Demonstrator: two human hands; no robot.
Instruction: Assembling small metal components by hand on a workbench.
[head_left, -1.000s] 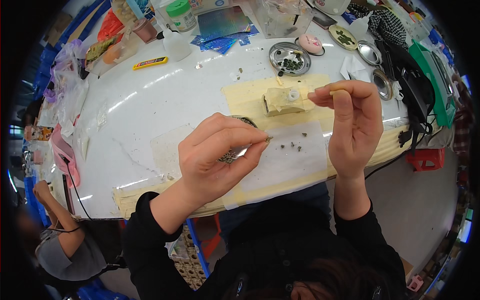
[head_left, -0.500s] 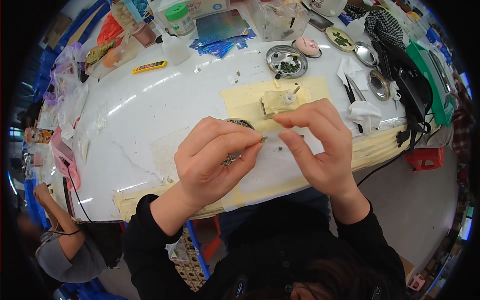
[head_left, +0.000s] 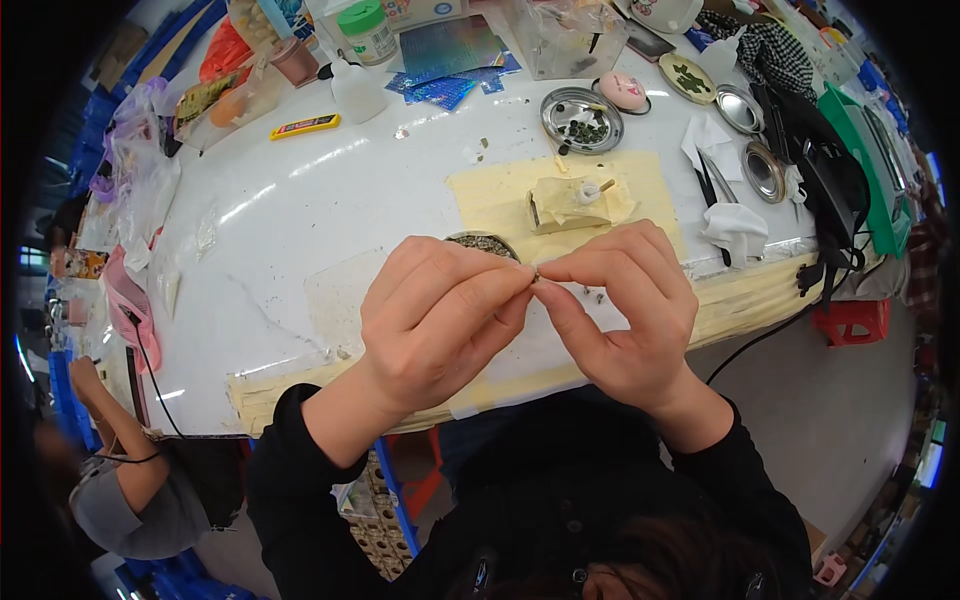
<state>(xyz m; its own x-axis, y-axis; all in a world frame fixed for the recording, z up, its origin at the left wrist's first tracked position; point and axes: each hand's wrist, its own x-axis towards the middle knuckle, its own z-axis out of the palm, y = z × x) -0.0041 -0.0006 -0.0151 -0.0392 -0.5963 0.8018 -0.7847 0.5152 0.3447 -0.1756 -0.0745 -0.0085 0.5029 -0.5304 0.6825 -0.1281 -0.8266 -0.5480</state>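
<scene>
— Looking down from the head view: where are the hands?

— Both are raised over the near edge of the white surface (head_left: 300, 220). The left hand (head_left: 435, 320) and right hand (head_left: 625, 310) meet fingertip to fingertip at the middle.

— Holding anything?

— A tiny part (head_left: 537, 276), pinched between them. The left fingers (head_left: 500, 290) are curled shut, thumb and forefinger pressed on it; the right fingers (head_left: 580, 268) close on it from the other side. It is too small to tell what it is.

— What lies under them?

— A small dish (head_left: 482, 241) of bits shows just beyond the left knuckles, and a few loose specks (head_left: 597, 295) lie by the right hand. Farther off, a yellow sheet (head_left: 490, 195) carries a taped block (head_left: 575, 200).

— And farther still?

— A round metal tray (head_left: 582, 118) with dark pieces, a pink oval (head_left: 625, 90) to its right, two more metal dishes (head_left: 765, 170) at the right, and a yellow cutter (head_left: 305, 126) at the far left.

— Anyone else?

— A person (head_left: 130, 500) sits low at the left, well apart.
</scene>
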